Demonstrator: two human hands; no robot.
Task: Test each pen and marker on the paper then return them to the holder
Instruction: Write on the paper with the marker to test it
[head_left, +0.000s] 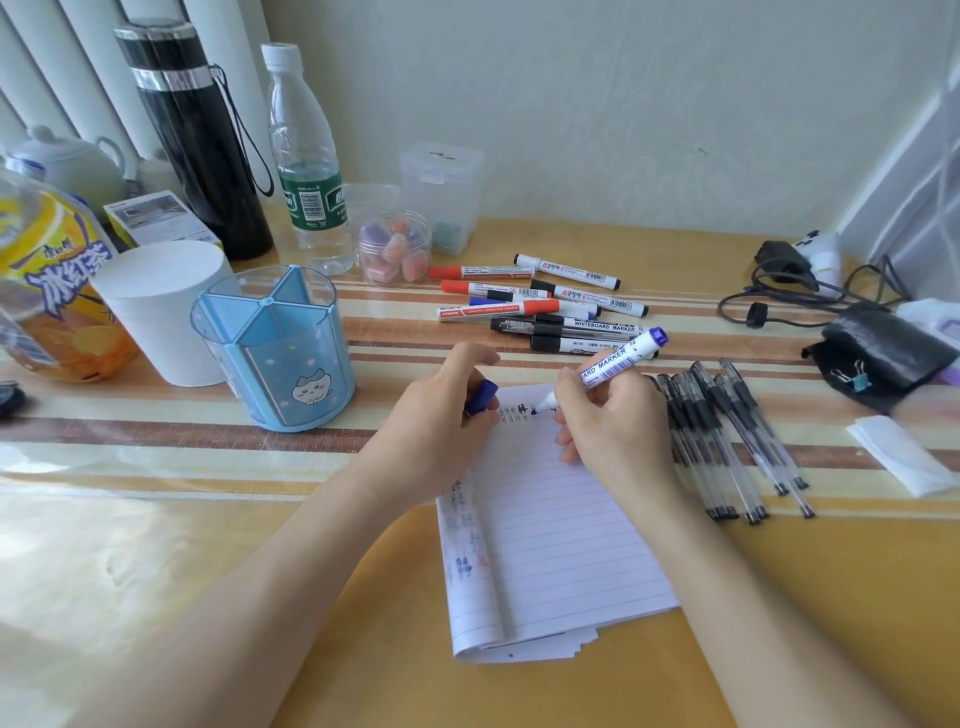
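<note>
My right hand grips a blue whiteboard marker, its tip touching the top of the lined paper pad beside a row of small ink marks. My left hand holds the marker's blue cap and rests on the pad's top left corner. The blue pen holder, with a cat picture, stands to the left and looks empty. Several red, black and blue markers lie behind the pad. Several clear black gel pens lie to the right of it.
At the back left stand a white cylinder, a black flask, a water bottle, a drink bottle and a jar of erasers. A charger with cable, a black pouch and folded tissue lie on the right.
</note>
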